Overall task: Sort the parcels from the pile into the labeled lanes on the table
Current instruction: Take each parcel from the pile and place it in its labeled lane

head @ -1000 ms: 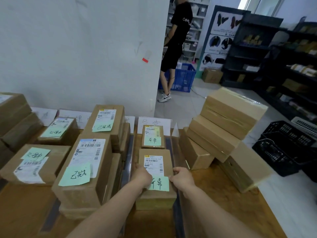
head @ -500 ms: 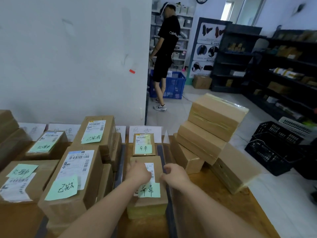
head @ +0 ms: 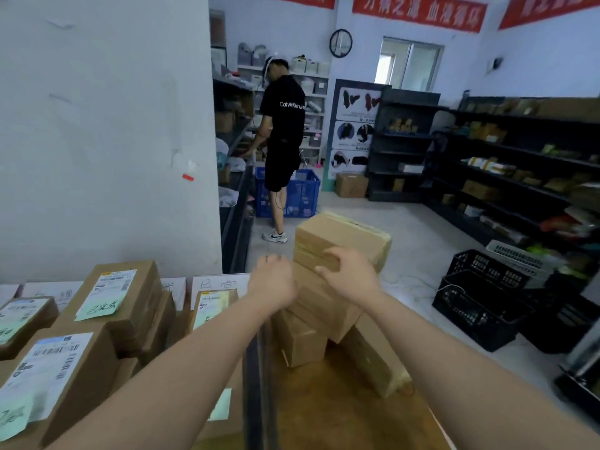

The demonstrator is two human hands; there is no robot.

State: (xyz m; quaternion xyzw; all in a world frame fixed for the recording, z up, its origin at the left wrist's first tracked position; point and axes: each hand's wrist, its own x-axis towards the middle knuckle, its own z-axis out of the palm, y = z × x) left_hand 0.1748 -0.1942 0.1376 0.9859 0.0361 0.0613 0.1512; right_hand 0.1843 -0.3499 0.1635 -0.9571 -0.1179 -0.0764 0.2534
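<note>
while the right hand point(head: 350, 276) lays open fingers point(head: 336, 254) on the top parcel point(head: 344, 232), the left hand point(head: 274, 282) beside it looks loosely curled, empty; pickup next needs both sides gripped.

Matt cardboard parcels point(head: 341, 241) — smooth wooden table point(head: 341, 401)

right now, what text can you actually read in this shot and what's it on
"CalvinKleinJe", cut off: black T-shirt of the person standing ahead.
"血液循环", roughly: red banner up top.
"已", next character unclear: white lane sign.
"已完成", likely, handwritten: green note on a parcel.
Shipping labels, clock numerals: too blurred to read.
</note>
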